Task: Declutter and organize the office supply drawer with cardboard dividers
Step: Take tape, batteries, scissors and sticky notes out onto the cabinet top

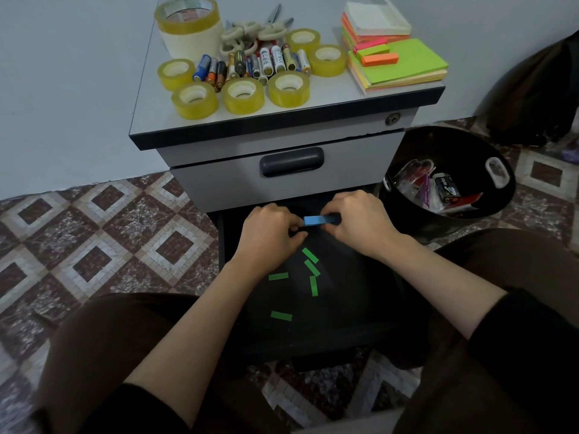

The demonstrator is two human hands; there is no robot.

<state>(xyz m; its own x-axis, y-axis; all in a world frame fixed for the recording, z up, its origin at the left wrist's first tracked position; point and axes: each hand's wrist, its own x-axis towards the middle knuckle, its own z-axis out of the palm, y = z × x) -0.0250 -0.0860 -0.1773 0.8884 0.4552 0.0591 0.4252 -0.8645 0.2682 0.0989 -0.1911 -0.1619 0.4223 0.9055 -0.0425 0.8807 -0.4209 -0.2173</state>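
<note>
The lower drawer (360, 308) of a grey cabinet is pulled out, and its inside is dark. Several loose green paper strips (310, 267) lie scattered on its bottom. Above them, near the drawer's back, my left hand (269, 233) and my right hand (357, 220) hold a small blue block of sticky strips (315, 220) between them. The right hand pinches its right end. My left fingertips pinch the left end.
On the cabinet top (329, 98) stand several yellow tape rolls (241, 95), a heap of batteries (253, 65), scissors (269, 29) and stacks of coloured sticky notes (398, 64). A black bin (454, 180) with scraps stands at the right. The upper drawer (288, 170) is closed.
</note>
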